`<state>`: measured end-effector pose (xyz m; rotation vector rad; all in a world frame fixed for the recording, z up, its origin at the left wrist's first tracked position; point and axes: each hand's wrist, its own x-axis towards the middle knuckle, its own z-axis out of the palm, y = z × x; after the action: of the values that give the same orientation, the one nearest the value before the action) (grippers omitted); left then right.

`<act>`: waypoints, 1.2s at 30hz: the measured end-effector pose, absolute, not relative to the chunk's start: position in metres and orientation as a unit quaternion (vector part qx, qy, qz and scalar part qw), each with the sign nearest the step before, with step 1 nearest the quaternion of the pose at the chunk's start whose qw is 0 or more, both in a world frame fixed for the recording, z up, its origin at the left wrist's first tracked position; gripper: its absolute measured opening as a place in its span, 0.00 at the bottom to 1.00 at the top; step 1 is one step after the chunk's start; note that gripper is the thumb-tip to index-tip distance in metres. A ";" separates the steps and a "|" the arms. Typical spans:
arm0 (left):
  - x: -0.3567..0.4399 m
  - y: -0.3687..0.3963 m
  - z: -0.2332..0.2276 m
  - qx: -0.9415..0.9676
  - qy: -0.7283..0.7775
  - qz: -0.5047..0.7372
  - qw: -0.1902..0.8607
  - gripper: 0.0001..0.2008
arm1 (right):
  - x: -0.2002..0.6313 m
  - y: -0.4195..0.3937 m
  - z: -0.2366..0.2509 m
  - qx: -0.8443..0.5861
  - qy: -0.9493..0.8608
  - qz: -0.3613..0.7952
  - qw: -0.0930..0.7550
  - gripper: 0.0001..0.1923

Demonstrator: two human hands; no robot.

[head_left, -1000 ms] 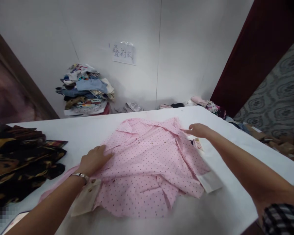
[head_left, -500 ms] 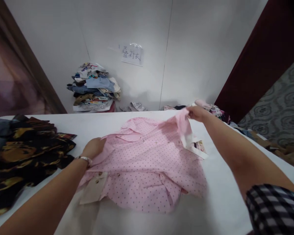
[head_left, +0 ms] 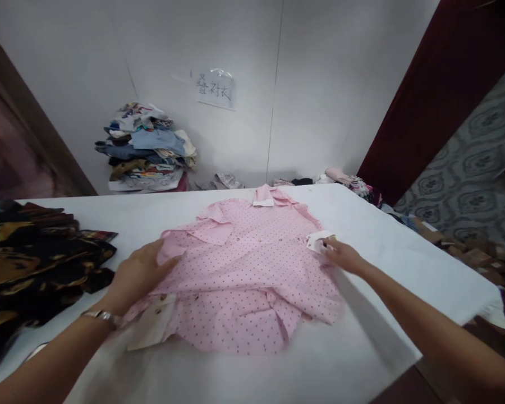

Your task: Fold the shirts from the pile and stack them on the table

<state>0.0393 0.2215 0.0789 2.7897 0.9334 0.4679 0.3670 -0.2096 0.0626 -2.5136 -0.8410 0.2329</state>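
Observation:
A pink shirt (head_left: 252, 264) with small dark dots lies spread and wrinkled across the white table. At its left edge is my left hand (head_left: 141, 272), thumb and fingers apart, with the thumb over the fabric. My right hand (head_left: 343, 255) pinches a white collar-like piece (head_left: 317, 240) on the shirt's right side. One white-ended sleeve (head_left: 262, 196) rests bunched at the far edge. A cream cuff-like piece with buttons (head_left: 155, 322) sticks out at the lower left.
Dark patterned clothes (head_left: 37, 264) lie on the left of the white table (head_left: 387, 235). Behind it rises a tall stack of folded clothes (head_left: 147, 151), below a paper sign (head_left: 216, 88) on the wall. More garments (head_left: 353, 184) sit beyond the far right edge; cardboard boxes (head_left: 473, 257) are at right.
My right hand let go of the lifted sleeve, which now lies toward the far edge, and came down to the white collar-like piece. My left hand's fingers have opened at the shirt's left edge.

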 end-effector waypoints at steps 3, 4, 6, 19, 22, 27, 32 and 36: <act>0.018 0.187 0.065 0.965 0.197 0.159 0.065 0.31 | 0.337 -0.245 0.031 -0.929 -0.331 0.016 0.164 0.28; 0.010 0.172 0.060 0.973 0.159 0.149 0.076 0.29 | 0.332 -0.251 0.025 -0.935 -0.324 -0.004 0.146 0.29; -0.007 0.144 0.053 0.984 0.092 0.118 0.097 0.26 | 0.326 -0.257 0.019 -0.940 -0.317 -0.026 0.122 0.27; -0.005 0.066 0.077 0.989 0.081 0.046 0.115 0.12 | 0.390 -0.272 0.065 -0.949 -0.245 -0.133 0.146 0.19; -0.003 0.034 0.097 0.982 0.091 0.020 0.161 0.10 | 0.387 -0.285 0.078 -0.941 -0.206 -0.186 0.196 0.23; 0.006 -0.012 0.127 0.958 0.087 0.044 0.271 0.07 | 0.271 -0.271 0.081 -0.838 -0.433 0.002 0.332 0.26; 0.030 -0.068 0.154 0.883 0.000 0.085 0.462 0.08 | 0.148 -0.231 0.062 -0.725 -0.524 0.177 0.411 0.45; 0.053 -0.081 0.161 0.839 -0.078 0.075 0.533 0.11 | 0.141 -0.218 0.054 -0.755 -0.386 0.152 0.508 0.19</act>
<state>0.0529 -0.0808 0.1607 2.0004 -0.1870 0.1795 0.1414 -0.2177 0.0543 -1.8190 -0.9311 0.3663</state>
